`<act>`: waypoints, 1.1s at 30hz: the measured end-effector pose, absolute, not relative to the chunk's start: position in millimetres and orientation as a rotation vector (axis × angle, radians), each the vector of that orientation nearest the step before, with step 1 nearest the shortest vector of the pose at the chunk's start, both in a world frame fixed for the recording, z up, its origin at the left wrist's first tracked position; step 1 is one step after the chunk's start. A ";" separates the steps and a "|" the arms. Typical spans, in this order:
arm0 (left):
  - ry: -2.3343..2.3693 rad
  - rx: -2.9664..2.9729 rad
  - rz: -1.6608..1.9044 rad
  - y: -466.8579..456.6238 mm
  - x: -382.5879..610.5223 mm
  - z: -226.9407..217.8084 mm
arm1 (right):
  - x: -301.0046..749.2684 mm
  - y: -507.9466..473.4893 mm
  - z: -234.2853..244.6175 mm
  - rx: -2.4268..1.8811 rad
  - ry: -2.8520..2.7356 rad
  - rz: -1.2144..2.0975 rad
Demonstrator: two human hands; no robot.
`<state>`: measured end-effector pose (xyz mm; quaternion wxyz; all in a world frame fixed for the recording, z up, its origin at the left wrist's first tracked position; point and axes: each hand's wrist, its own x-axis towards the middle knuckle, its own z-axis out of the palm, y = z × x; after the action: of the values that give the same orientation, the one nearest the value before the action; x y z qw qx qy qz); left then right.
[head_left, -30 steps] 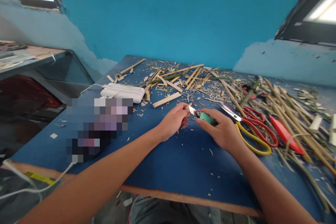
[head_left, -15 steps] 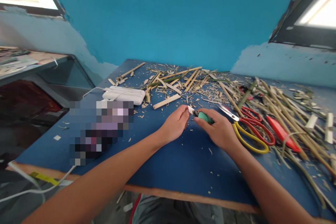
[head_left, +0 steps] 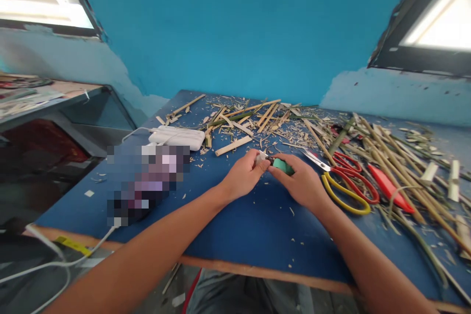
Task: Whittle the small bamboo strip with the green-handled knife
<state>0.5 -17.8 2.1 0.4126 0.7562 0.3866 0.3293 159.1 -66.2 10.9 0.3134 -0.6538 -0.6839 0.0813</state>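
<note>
My right hand (head_left: 300, 179) is wrapped round a green-handled cutter knife (head_left: 282, 167), whose dark front end points to the left. Close beside it, my left hand (head_left: 243, 174) pinches a small pale piece (head_left: 261, 156), seemingly bamboo, at the tip of the knife. The fingers partly cover both the piece and the blade, so their exact contact is hidden. Both hands are held over the blue tabletop (head_left: 257, 225). Nearest to my right hand lie scissors with red handles (head_left: 355, 181) and a pair with yellow handles (head_left: 344, 201).
Bamboo strips (head_left: 232, 146) and shavings cover the back of the table. Longer bamboo sticks (head_left: 399, 171) and a red tool (head_left: 390, 187) lie at the right. On the left are a white power bank (head_left: 178, 137), a blurred-out object (head_left: 150, 176) and a white cable (head_left: 97, 241).
My left thumb has come over the pale piece, and less of it shows. Both hands have drawn slightly closer together. The camera view has tilted a little upward.
</note>
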 end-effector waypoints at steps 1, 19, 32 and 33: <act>1.013 1.944 0.824 -17.4 0.6 2.5 | 159.7 -66.8 10.8 -1.738 -1.817 0.196; 0.716 1.344 0.874 -7.2 5.1 -2.9 | 160.2 -66.5 11.3 -1.690 -1.692 0.319; 0.479 1.139 0.746 -3.3 -1.1 4.1 | 161.5 -67.8 12.3 -1.675 -1.700 0.368; 0.473 1.143 0.737 -3.6 -1.6 4.2 | 161.6 -68.2 12.5 -1.673 -1.703 0.371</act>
<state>-1.6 -3.6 4.2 0.7518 0.5235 0.2167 0.3373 161.6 -68.2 12.5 0.3547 -0.6475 -0.6590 0.1436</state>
